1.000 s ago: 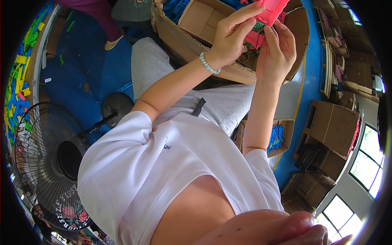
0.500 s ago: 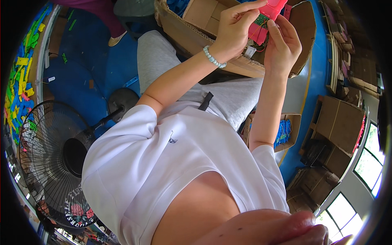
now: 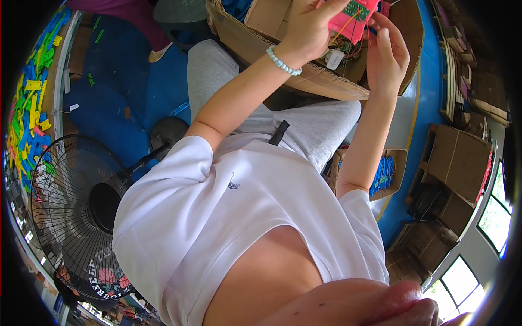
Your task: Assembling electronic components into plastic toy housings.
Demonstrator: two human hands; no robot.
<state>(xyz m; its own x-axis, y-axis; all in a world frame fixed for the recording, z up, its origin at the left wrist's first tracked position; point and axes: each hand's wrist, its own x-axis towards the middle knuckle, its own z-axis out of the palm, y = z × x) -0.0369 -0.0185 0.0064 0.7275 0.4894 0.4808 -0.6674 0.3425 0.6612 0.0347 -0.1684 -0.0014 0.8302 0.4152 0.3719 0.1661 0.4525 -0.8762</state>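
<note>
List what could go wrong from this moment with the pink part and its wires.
The left hand grips the pink plastic part with a green circuit board by one edge, so it might slip into the open cardboard box. The right hand works beside thin coloured wires; a tug could perhaps snag them.

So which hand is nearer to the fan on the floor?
Left. The left hand grips the pink part up top, on the fan's side; the right hand is farther across.
</note>
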